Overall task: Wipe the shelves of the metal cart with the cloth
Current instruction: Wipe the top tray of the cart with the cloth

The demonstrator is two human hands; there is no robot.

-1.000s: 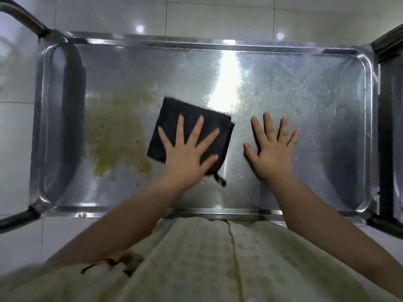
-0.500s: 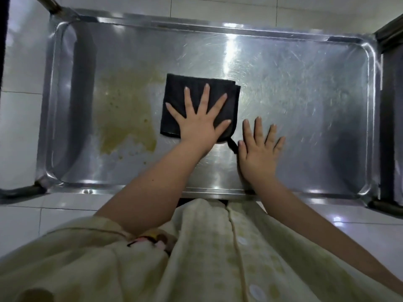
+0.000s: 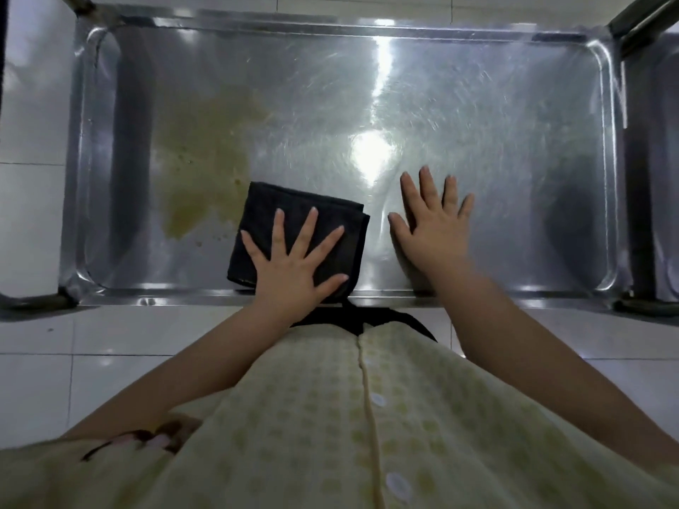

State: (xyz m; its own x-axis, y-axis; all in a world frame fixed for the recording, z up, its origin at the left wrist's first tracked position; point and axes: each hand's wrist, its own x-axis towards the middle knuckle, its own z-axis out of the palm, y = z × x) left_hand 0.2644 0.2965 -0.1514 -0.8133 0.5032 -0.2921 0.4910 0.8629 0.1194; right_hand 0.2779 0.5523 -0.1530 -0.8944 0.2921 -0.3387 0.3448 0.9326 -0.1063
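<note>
shelf (image 3: 477, 104) — yellow stain (image 3: 205, 159) | tile floor (image 3: 36, 380) | left hand (image 3: 294, 273) splayed flat on cloth (image 3: 264, 214) | right hand (image 3: 430, 229) splayed flat

Dim, soft footage with bright overhead glare on the metal shelf (image 3: 477, 104) (wide-angle bending at edges)

Shelf (image 3: 477, 104): far half and right end lying open. Raised rim (image 3: 404, 29) closing in all 4 sides. Cloth (image 3: 279, 203), left hand (image 3: 294, 277) and right hand (image 3: 430, 233) taking up the near middle.
</note>
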